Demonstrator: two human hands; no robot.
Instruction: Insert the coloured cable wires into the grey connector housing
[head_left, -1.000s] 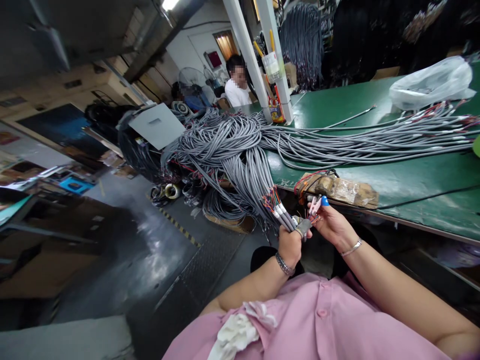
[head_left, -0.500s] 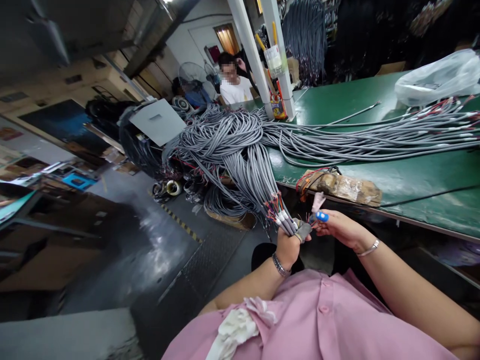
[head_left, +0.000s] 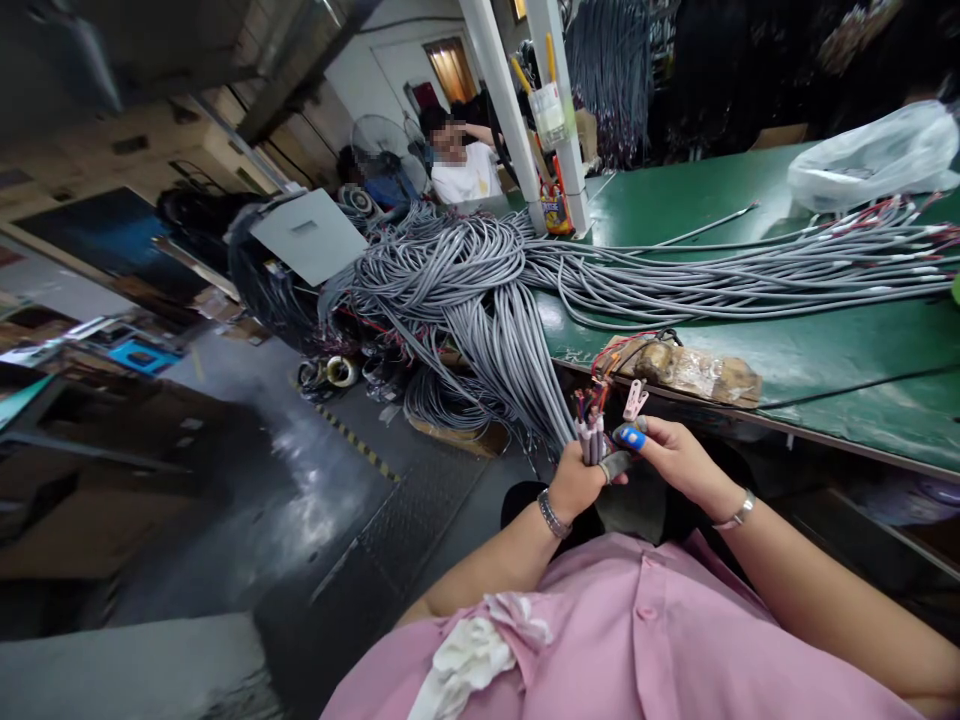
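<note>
My left hand [head_left: 581,480] is wrapped round several grey cable ends [head_left: 591,440], whose stripped coloured wires point up. Grey tape covers its thumb. Close beside it, my right hand [head_left: 675,455] has its fingers pinched at the cable ends, a blue wrap on one finger; what it grips there is too small to tell. A pink clip [head_left: 635,400] stands just above the right fingers. From the hands the grey cables [head_left: 517,340] run up to a large tangled pile at the table edge.
Long grey cables [head_left: 750,275] lie across the green table [head_left: 847,360]. A taped wooden block [head_left: 694,372] sits on its near edge. White posts [head_left: 574,190] and a plastic bag [head_left: 877,165] are farther back. A person in white [head_left: 465,175] sits beyond the pile.
The cable ends in my left hand have turned more upright. My right hand has moved slightly left, closer against them. The person behind has an arm raised higher to the head.
</note>
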